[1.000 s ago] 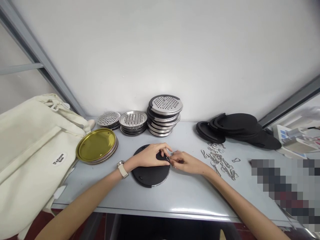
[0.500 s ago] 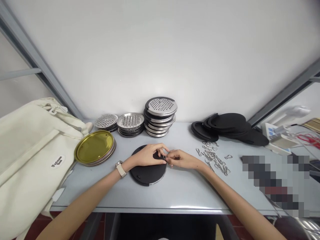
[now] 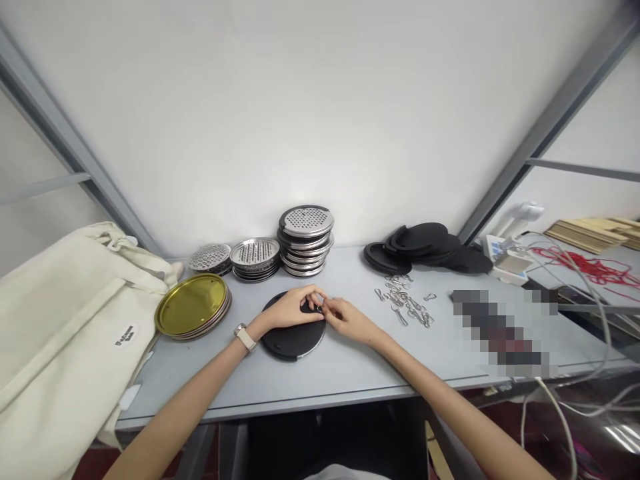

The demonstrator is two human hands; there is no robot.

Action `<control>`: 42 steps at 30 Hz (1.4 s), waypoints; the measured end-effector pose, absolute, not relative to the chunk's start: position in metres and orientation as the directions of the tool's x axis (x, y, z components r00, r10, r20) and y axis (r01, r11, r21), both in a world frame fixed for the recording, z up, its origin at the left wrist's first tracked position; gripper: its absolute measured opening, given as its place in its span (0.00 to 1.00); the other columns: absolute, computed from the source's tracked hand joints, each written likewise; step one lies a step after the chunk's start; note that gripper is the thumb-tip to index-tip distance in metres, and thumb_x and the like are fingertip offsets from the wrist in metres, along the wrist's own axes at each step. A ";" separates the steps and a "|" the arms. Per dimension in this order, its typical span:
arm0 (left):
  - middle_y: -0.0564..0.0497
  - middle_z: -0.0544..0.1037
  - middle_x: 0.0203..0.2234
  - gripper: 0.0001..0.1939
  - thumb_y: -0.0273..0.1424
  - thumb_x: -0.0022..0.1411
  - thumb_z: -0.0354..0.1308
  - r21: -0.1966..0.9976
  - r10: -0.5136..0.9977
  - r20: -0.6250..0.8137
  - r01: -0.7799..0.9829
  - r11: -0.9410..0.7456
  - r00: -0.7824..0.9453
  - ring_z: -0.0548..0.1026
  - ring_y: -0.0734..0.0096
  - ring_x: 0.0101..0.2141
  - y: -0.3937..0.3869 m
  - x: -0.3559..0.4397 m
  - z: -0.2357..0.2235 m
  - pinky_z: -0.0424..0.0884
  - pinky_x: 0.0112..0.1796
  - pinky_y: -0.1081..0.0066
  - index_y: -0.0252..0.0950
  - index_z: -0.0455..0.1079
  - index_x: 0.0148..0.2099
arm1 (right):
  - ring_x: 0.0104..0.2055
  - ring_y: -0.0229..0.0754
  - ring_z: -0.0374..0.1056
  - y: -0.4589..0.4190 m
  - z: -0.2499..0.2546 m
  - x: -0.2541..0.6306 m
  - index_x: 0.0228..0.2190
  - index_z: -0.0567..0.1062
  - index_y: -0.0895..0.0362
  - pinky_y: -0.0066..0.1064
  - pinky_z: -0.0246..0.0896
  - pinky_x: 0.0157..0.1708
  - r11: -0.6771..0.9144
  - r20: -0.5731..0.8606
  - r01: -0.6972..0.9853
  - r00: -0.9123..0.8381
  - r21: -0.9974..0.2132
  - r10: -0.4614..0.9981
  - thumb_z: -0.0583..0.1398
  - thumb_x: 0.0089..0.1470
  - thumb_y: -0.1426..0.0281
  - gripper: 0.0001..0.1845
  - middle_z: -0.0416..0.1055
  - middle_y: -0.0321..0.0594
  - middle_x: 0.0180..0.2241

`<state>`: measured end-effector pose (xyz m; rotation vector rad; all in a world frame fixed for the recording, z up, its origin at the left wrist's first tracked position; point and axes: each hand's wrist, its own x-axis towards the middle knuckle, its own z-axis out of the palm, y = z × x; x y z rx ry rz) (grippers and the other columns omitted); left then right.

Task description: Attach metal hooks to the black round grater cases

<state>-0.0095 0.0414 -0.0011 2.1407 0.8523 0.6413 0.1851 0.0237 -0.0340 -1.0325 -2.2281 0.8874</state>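
Disc (image 3: 295, 340) lies flat on the table (image 3: 350, 377), beneath the left hand (image 3: 293, 308) and just left of the right hand (image 3: 354, 323); black upper face, a strip of bright rim showing along its near right edge. Right grip: thumb and forefinger together, apparently pinched on a small clip (image 3: 319, 309) at the disc's right edge. Left grip: hand over the disc, thumb and fingers curved towards that clip; cannot tell whether they clamp it, contact too small to resolve. Handling (judged): disc probably light and stiff, dull face giving fair friction, bright rim likely slicker; best held by opposite edges or steadied flat under the palm. Clip probably thin, springy wire, slippery and easily dropped; a fingertip pinch looks the surest hold. Neither seems fragile. Surroundings: loose clips (image 3: 413, 308) right of the right hand, black covers (image 3: 425, 239) beyond them; tall stack (image 3: 306, 221) beyond the left hand, perforated plates (image 3: 255, 253) left of that; gold lids (image 3: 193, 303) left of the left hand.
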 end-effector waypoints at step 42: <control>0.52 0.72 0.31 0.07 0.29 0.54 0.61 0.641 0.634 0.230 0.375 -0.670 0.738 0.70 0.73 0.32 0.023 -0.002 0.004 0.67 0.36 0.73 0.34 0.69 0.37 | 0.28 0.41 0.62 -0.026 -0.038 0.185 0.27 0.67 0.57 0.31 0.51 0.30 0.481 0.205 0.796 -0.435 -0.366 0.877 0.45 0.63 0.71 0.16 0.67 0.40 0.24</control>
